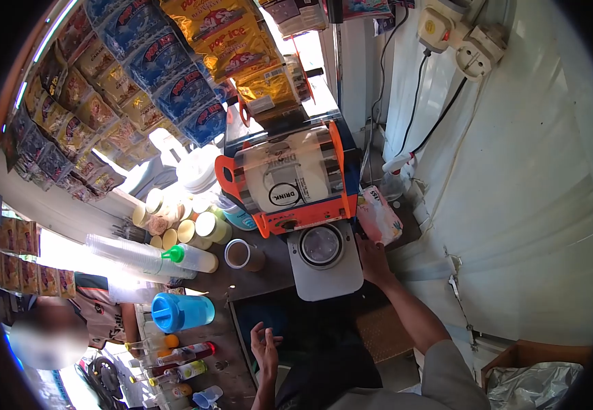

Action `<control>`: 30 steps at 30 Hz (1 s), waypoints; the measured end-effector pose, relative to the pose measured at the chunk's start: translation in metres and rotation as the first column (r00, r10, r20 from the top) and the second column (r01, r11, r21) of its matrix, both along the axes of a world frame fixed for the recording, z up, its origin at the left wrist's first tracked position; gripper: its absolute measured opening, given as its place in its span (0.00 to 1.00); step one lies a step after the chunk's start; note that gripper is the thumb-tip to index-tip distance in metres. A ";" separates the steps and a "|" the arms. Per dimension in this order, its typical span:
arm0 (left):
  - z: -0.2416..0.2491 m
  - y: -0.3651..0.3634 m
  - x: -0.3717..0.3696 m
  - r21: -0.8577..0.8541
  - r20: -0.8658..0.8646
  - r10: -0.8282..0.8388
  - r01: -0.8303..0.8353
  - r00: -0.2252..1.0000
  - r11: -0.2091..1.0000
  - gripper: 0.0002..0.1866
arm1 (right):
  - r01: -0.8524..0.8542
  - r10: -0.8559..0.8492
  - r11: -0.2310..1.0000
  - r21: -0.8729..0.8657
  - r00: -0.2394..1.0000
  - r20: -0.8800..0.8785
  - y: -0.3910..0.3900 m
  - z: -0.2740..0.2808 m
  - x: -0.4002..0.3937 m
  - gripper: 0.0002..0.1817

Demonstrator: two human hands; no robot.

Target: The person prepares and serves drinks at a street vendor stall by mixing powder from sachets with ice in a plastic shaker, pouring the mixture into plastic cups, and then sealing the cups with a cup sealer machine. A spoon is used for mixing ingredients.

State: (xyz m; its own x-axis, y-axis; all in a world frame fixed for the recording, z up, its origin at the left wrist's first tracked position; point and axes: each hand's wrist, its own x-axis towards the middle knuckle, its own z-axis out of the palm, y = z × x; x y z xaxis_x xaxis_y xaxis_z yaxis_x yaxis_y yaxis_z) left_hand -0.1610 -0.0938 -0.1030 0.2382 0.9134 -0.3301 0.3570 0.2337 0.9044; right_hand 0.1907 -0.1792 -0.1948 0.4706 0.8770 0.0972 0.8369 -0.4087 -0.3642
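A cup sealing machine, orange and black with a roll of printed film, stands ahead of me. Its light grey sliding tray sticks out toward me, with a cup sitting in the round holder. My right hand reaches along the tray's right side with fingers stretched forward, close to a pink and white tissue pack. Lower down, in front of the counter, my left hand hangs in the air, fingers apart and nothing in it. A brown cup-like container stands left of the tray.
Stacked clear plastic cups, a green-capped squeeze bottle and a blue lidded pitcher line the left. Several syrup bottles lie nearer. Sachet strips hang above. Power sockets with cables hang at right. A person is beyond the counter.
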 end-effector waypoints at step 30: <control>0.211 0.183 0.179 0.594 0.301 -0.245 0.021 0.922 0.804 0.16 | 0.845 -0.837 0.524 -0.112 0.486 -0.250 -0.031 -0.013 0.073 0.50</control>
